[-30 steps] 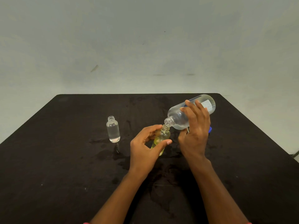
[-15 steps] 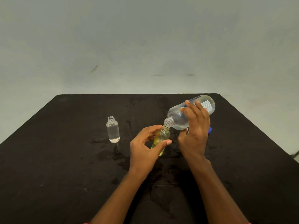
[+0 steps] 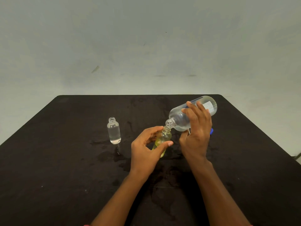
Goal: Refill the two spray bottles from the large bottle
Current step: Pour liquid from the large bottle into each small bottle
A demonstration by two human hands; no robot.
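a: where's the large bottle?
b: up off the black table, tipped with its neck down and to the left. the right hand grips its body, fingers curled over the top.
a: and its mouth?
b: uncapped, right at the open neck of the yellowish spray bottle. touching or just above, i cannot tell.
a: who holds that one?
b: the left hand. thumb and forefinger curve round it, the thumb tip pressed on its near side. it leans a little toward the large bottle and has yellow-tinted liquid inside.
a: the other one?
b: the clear spray bottle stands upright further left, apart from both hands, with its neck open and clear liquid inside.
a: anything else?
b: a small blue piece shows just behind the right hand. wet patches darken the table around the bottles.
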